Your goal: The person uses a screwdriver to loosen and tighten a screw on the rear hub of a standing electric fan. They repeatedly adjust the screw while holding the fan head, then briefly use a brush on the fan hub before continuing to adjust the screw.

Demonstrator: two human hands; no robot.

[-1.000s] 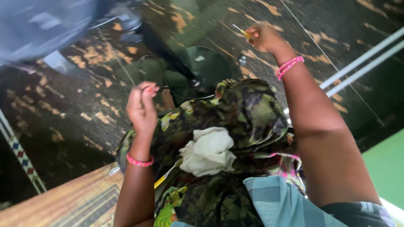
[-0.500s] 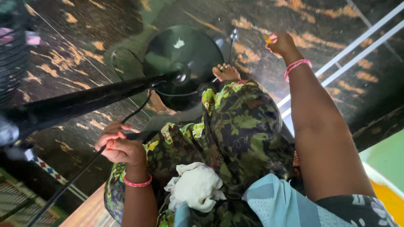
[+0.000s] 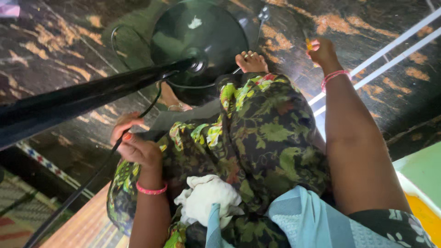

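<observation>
The left hand (image 3: 135, 144) pinched a thin, limp black cable (image 3: 92, 181) between closed fingers, while the right hand (image 3: 323, 51) gripped a small, light, stiff yellow tool (image 3: 308, 44).

Cloth (image 3: 209, 197) on lap, behind fan base (image 3: 202, 34)

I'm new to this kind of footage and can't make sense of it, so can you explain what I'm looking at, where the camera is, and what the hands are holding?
There is no machine here: a person wears a camera on the head, looking down over their own lap, which is covered by a green leaf-print garment.

The left hand is closed around a thin black cable. The right hand is stretched out over the floor, pinching a small yellow object too small to identify.

On the dark, worn floor stands a round black base with a black pole rising toward the camera. A bare foot rests at the base's edge. A crumpled white cloth lies in the lap.
</observation>
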